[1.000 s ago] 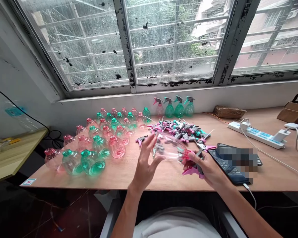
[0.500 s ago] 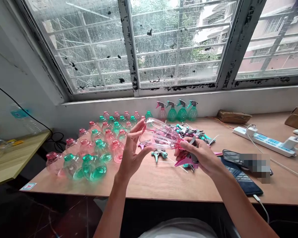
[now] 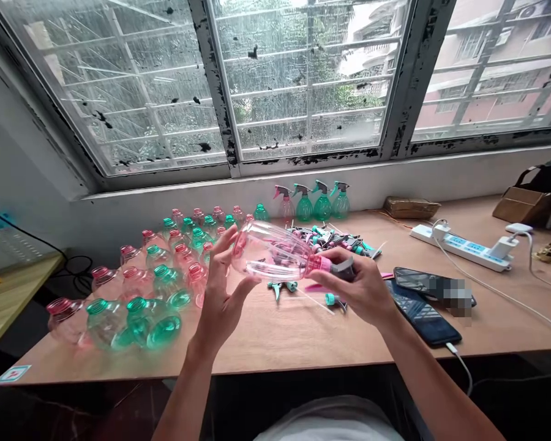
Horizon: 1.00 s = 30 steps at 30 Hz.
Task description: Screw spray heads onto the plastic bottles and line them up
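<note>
A clear pink spray bottle (image 3: 272, 248) lies tilted on its side in the air above the table. My left hand (image 3: 218, 294) is closed around its base end, thumb below and fingers on the far side. At the neck, my right hand (image 3: 365, 285) grips the grey and pink spray head (image 3: 340, 268), whose pink collar sits against the bottle's mouth. Part of the head is hidden by my fingers. Behind the bottle is a heap of loose spray heads (image 3: 349, 244). A teal spray head (image 3: 280, 289) lies just below it on the table.
Open pink and green bottles (image 3: 140, 321) stand in rows at left. Several bottles with spray heads (image 3: 322, 205) stand by the wall. On the right are two phones (image 3: 425, 315), a white power strip (image 3: 461, 248), cables and a cardboard box (image 3: 528, 202).
My view has swung to the right, so the table shifts left in it. The spray head has turned at the bottle's neck under my right hand. Both hands still hold their ends.
</note>
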Each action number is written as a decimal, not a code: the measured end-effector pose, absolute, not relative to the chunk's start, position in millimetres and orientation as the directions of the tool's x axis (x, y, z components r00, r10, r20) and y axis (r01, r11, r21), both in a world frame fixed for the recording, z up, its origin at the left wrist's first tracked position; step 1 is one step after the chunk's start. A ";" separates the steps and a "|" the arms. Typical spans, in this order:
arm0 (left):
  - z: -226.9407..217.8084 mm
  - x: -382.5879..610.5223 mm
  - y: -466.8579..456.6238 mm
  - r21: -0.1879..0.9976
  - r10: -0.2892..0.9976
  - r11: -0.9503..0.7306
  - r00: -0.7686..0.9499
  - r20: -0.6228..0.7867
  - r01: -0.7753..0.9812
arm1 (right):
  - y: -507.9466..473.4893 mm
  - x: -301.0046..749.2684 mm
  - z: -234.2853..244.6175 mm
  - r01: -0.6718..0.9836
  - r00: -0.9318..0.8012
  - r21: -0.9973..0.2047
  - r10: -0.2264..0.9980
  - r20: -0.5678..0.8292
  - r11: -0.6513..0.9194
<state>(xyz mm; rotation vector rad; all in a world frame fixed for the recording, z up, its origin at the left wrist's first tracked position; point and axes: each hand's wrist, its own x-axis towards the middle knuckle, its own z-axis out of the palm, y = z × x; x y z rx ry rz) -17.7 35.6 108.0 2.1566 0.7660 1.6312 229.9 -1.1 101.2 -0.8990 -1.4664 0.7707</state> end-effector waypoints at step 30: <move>117.2 -8.7 12.3 0.450 0.451 -0.892 -0.010 0.893 -0.036 | -5.0 226.1 104.1 -0.251 -0.271 -0.902 0.869 0.413 0.350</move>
